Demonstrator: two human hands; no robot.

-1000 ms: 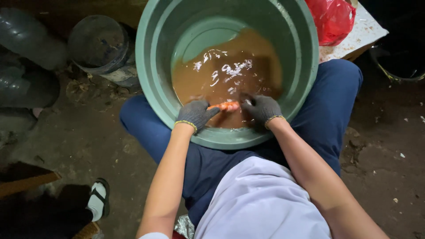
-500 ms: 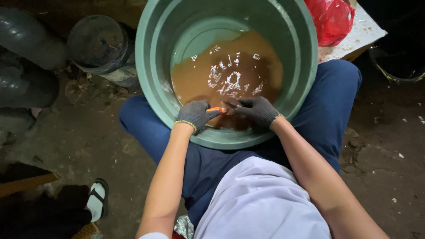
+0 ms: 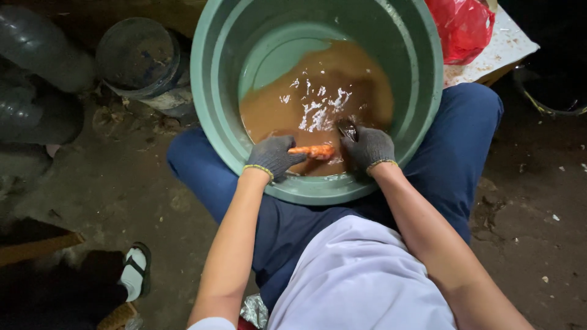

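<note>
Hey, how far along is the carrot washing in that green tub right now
Done: the water in the green tub is brown, so dirt has come off. In hand: the gloved left hand grips an orange carrot while the right hand works its end. Left: I can't see any other carrots, washed or unwashed.

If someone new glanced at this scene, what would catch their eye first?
First the big green basin between the person's knees, tilted, with muddy brown water pooled in it. Next, at its near rim, the gloved left hand and right hand grip an orange carrot in the water. A red plastic bag lies at the upper right.
</note>
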